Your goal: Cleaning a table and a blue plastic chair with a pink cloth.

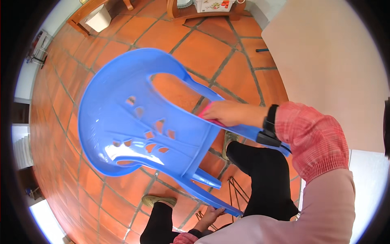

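A blue plastic armchair (182, 134) is tilted in front of me, its cut-out backrest facing up and away and its legs pointing back towards my body. My right hand (224, 113) presses a pink cloth (205, 111) against the chair's edge, where the backrest meets one side. Most of the cloth is hidden beneath the fingers. Lower down, my left hand (210, 217) grips the end part of a chair leg (222, 207) near my lap. The chair's seat is mostly out of sight from this angle.
Thin metal rods (236, 190) stand by my knee. A pale tabletop (329, 76) lies to the right. Terracotta tiles (201, 48) cover the floor. Beyond are a white bin (99, 19), wooden furniture (207, 13) and a printed white box (214, 5).
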